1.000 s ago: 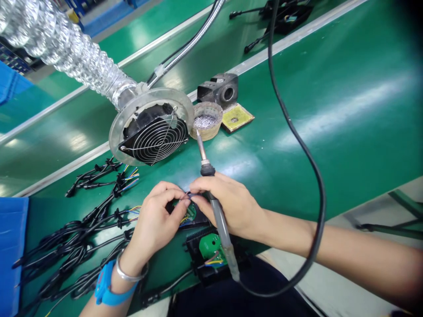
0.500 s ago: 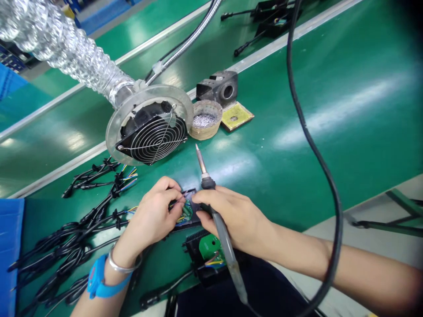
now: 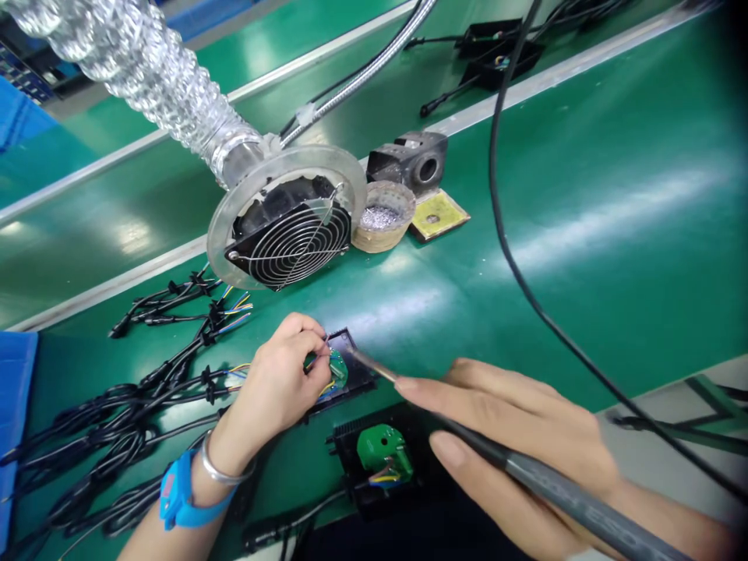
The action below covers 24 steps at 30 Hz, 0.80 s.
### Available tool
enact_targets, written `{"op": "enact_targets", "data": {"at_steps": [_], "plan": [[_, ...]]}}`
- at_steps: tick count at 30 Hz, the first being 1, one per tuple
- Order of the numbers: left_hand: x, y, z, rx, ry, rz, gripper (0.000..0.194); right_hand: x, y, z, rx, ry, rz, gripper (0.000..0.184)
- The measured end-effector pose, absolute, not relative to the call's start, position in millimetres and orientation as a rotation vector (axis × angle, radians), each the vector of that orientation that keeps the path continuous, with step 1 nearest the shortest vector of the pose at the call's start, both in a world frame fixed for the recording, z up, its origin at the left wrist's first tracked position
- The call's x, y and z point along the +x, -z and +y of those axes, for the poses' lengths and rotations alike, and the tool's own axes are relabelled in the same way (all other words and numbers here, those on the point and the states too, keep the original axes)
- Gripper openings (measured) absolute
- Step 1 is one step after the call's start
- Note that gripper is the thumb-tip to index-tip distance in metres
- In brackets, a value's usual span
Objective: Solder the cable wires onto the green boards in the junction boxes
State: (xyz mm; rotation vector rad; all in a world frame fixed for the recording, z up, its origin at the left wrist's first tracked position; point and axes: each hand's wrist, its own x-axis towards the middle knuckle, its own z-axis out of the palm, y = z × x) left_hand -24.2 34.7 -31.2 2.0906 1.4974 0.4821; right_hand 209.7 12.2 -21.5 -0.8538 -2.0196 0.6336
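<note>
My right hand (image 3: 514,436) grips a soldering iron (image 3: 485,444) by its dark handle, its tip pointing left at the near-side black housing (image 3: 358,380). Inside that housing lies a small green circuit board (image 3: 337,369) with wires, partly covered by my fingers. Whether the tip touches anything I cannot tell. My left hand (image 3: 286,370) is closed in a pinch at the board's left side, with a thin wire at the fingertips. Closer to my body, a second black housing (image 3: 344,444) holds another green board (image 3: 379,452) with coloured wires.
A fume extractor fan (image 3: 298,241) on a foil duct (image 3: 187,93) hangs above the bench. Behind it stand a bowl of solder bits (image 3: 382,226), an iron holder (image 3: 412,160) and a yellow sponge (image 3: 438,214). Black cables (image 3: 128,421) lie left; the iron's cord (image 3: 526,288) loops right.
My right hand has turned the soldering iron from pointing away to pointing left, its tip now near the board. My left hand stays at the board. The view has shifted slightly.
</note>
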Motion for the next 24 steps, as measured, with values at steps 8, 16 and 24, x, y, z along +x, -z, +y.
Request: {"op": "enact_targets", "data": {"at_steps": [8,16,24], "plan": [[-25,33,33,2.061,-0.478,1.509,0.012,196,47,24,-0.803,-0.704,-1.939,0.034],[-25,33,33,2.059,-0.483,1.501,0.013,198,47,26,-0.797,-0.763,-1.941,0.034],[-24,33,33,2.066,-0.474,1.513,0.013,198,45,27,-0.795,-0.768,-1.938,0.034]]}}
